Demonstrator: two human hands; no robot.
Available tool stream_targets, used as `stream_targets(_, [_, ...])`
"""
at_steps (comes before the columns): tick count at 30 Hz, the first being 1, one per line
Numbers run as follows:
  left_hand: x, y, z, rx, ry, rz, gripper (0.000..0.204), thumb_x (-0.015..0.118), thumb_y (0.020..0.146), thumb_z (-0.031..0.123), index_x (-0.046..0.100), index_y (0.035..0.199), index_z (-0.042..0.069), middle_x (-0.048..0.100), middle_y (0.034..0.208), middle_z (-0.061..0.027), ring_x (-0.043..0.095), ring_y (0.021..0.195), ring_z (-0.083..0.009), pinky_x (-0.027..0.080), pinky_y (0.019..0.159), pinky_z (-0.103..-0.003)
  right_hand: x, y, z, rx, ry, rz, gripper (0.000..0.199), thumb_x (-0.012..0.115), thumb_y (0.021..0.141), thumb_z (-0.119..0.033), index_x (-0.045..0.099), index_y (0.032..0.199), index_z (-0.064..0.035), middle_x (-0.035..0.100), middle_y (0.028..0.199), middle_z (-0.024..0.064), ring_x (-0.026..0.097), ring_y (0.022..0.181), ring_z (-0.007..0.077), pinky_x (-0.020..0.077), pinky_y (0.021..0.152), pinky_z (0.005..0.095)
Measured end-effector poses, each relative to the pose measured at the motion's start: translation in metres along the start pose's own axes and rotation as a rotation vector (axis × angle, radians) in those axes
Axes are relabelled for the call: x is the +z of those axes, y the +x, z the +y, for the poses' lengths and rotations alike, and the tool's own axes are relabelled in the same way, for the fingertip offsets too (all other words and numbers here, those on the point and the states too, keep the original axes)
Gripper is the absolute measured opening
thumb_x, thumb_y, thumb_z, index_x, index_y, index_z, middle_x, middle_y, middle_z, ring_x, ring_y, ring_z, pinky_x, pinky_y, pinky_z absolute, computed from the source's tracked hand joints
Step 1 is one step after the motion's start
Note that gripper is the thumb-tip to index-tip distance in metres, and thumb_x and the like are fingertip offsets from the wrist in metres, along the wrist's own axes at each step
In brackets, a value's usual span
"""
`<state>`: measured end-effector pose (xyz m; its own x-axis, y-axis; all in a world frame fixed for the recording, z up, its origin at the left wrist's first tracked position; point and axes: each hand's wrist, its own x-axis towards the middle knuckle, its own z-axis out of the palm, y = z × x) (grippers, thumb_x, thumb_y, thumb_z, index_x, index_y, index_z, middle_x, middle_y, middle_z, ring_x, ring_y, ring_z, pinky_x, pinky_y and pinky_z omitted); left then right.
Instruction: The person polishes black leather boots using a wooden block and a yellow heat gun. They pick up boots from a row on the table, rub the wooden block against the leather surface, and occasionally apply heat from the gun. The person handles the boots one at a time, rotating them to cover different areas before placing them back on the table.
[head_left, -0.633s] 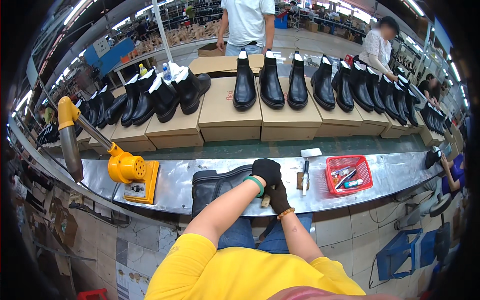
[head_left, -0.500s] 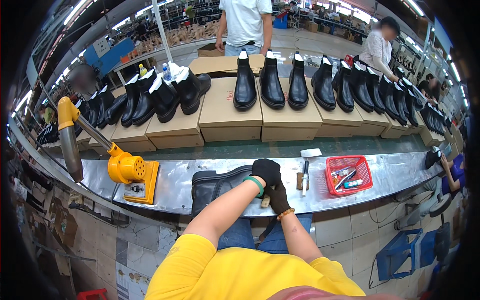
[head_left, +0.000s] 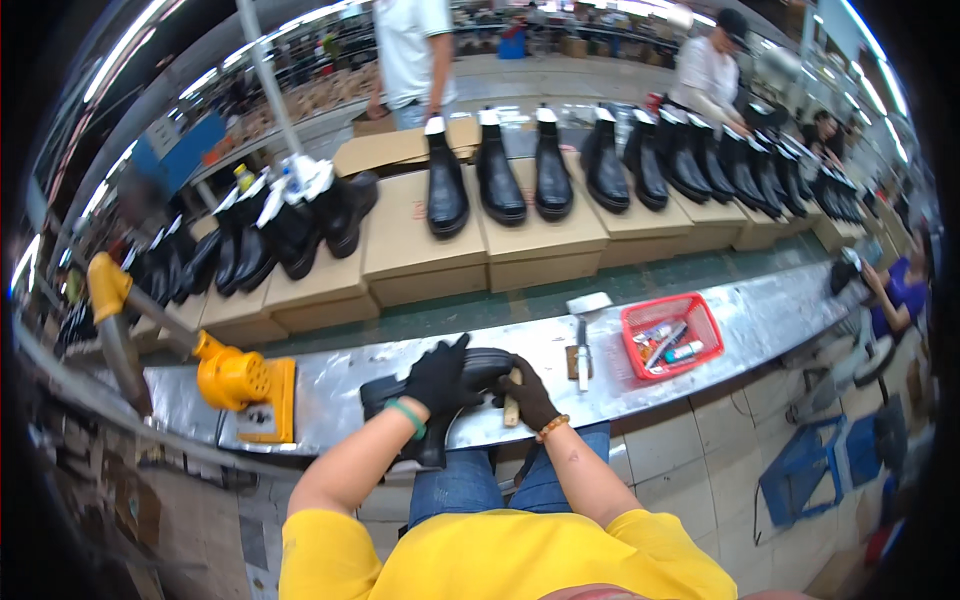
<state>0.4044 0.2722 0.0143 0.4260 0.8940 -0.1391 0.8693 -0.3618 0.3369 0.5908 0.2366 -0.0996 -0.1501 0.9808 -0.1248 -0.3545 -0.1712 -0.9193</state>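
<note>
A black ankle boot (head_left: 488, 362) lies across the near part of the metal bench, its toe to the right and its shaft hanging toward my lap over the front edge. My left hand (head_left: 440, 380), in a dark glove with a green bangle at the wrist, grips the boot across its middle. At the toe is my right hand (head_left: 532, 395), in a dark brown glove above a beaded bracelet. It holds a small tan, wooden-looking block (head_left: 511, 400), partly hidden by the fingers; its exact kind does not show.
A knife-like tool (head_left: 582, 360) lies right of my hands, beside a white piece (head_left: 589, 303) and a red basket (head_left: 672, 368) of small items. A yellow machine (head_left: 240, 385) stands left. Black boots (head_left: 500, 185) line cardboard boxes (head_left: 425, 275) behind. People stand beyond.
My left hand has moved back from the toe to the boot's middle, apart from my right hand. The boot has turned and shifted toward me. My view has swung right and tilted.
</note>
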Motion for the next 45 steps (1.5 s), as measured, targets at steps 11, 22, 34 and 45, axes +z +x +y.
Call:
stream_targets(11, [-0.006,-0.045,-0.041,0.081,-0.494,0.525,0.117,0.081,0.052,0.023,0.011,0.145,0.009,0.049,0.118,-0.0204,0.053,0.107,-0.0351,0.046,0.09,-0.043,0.069,0.014,-0.089,-0.165,-0.068,-0.146,0.041,0.064,0.085,-0.012,0.05,0.123,-0.0064,0.057,0.088,0.0049,0.058,0.064,0.0119,0.0524,0.057,0.0266])
stream_targets(22, [-0.016,-0.037,-0.03,0.202,-1.942,0.45,0.06,0.063,0.074,0.003,0.042,0.13,0.006,0.055,0.118,-0.0118,0.056,0.105,-0.0253,0.047,0.092,-0.037,-0.005,0.038,-0.059,-0.051,-1.566,0.099,0.062,0.057,0.083,-0.019,0.032,0.14,-0.0209,0.054,0.118,0.0151,0.057,0.098,0.0366,0.0467,0.084,0.0476])
stream_targets(34, [-0.016,-0.023,-0.011,-0.061,-1.18,0.977,0.117,0.085,0.054,0.017,0.01,0.142,0.004,0.035,0.134,-0.0183,0.04,0.123,-0.0286,0.037,0.102,-0.038,-0.001,0.027,-0.06,-0.468,-1.503,0.17,0.049,0.064,0.08,-0.027,0.052,0.125,-0.0157,0.052,0.124,0.0145,0.05,0.106,0.0352,0.0439,0.088,0.0429])
stream_targets(45, [-0.01,-0.032,-0.023,0.035,-1.705,0.843,0.094,0.077,0.062,0.008,0.024,0.14,0.01,0.044,0.126,-0.0122,0.046,0.116,-0.0262,0.042,0.097,-0.037,0.044,-0.012,-0.03,0.413,0.075,0.083,0.053,0.052,0.091,-0.043,0.043,0.131,-0.009,0.049,0.118,0.0116,0.055,0.098,0.021,0.049,0.083,0.0362])
